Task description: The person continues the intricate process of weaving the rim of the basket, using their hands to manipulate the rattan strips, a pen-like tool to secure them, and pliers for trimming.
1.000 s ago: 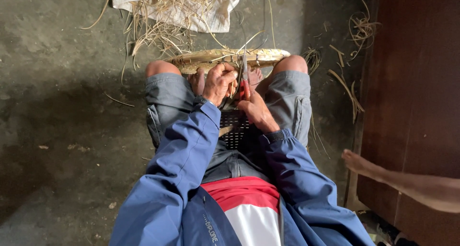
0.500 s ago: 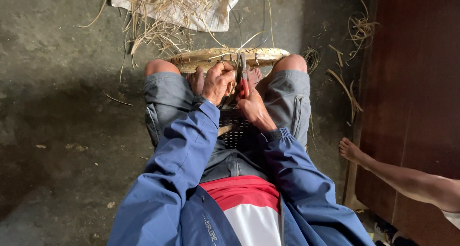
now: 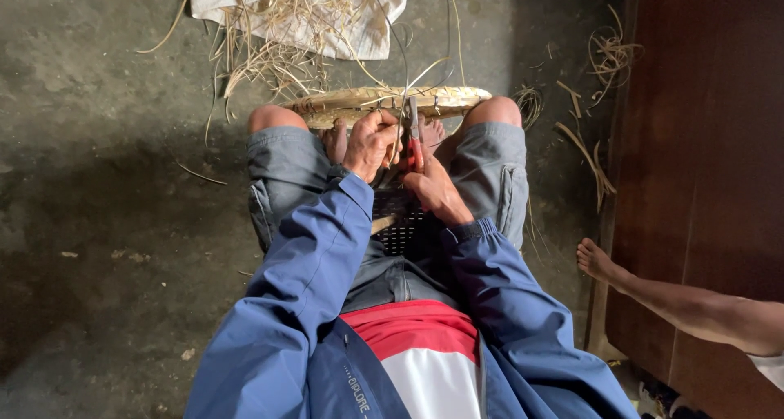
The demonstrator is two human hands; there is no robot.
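**A:** Head view, looking down. What's in the hands?

**B:** Left hand point(image 3: 371, 144) is fisted tight around thin pale cane strands at the rim of a woven basket point(image 3: 384, 102). Right hand point(image 3: 433, 186) is closed on a red-handled tool point(image 3: 415, 137), metal tip pointing up at the rim. Can't tell the tool type; it looks like pliers or snips.

**A:** Basket location?

**B:** Propped between the person's bare knees, with the rim edge-on to the camera. The rim is a flat oval band, straw-coloured, tightly wrapped. Loose strands spring up from it in thin arcs.

**A:** Anything below the hands?

**B:** A dark perforated stool point(image 3: 404, 227), plastic-looking grid, mostly hidden by the forearms. A short pale stick sits against it.

**A:** Clothing?

**B:** Blue smooth jacket sleeves, grey denim shorts, red and white shirt.

**A:** Surroundings?

**B:** Rough grey concrete floor point(image 3: 106, 223), mottled. A white cloth point(image 3: 359, 27) lies beyond the basket, covered with dry straw-like fibre scraps point(image 3: 278, 51). To the right stands a dark reddish wooden panel point(image 3: 702, 141), smooth, with curled cane offcuts point(image 3: 608, 55) at its base.

**A:** Anyone else?

**B:** Another person's bare foot point(image 3: 596, 260) and lower leg come in from the right edge, well apart from the hands.
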